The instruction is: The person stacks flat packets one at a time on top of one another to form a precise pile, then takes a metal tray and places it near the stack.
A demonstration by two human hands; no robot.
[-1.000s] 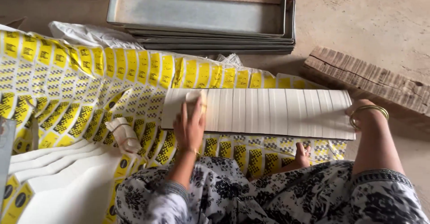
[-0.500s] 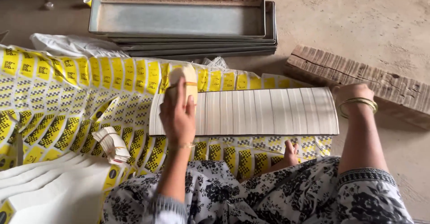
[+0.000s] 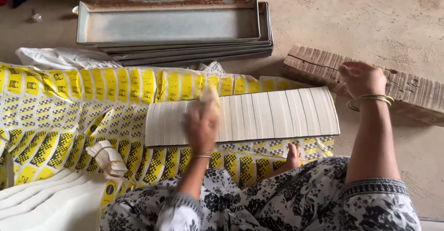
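A long fanned row of white paper strips lies across yellow printed sheets on the floor. My left hand, blurred by motion, presses a small pale pad onto the left half of the row. My right hand rests beyond the row's right end, on the edge of a stack of corrugated cardboard, and holds nothing. Gold bangles sit on both wrists. My lap, in black and white floral cloth, fills the bottom of the view.
Stacked rusty metal trays stand on the floor behind the sheets. A banded bundle of strips lies at the lower left beside plain white sheets. A white plastic bag sits at the back left.
My left hand has swept the pad back and forth and a little to the right along the row. My right hand has stayed at the row's right end.
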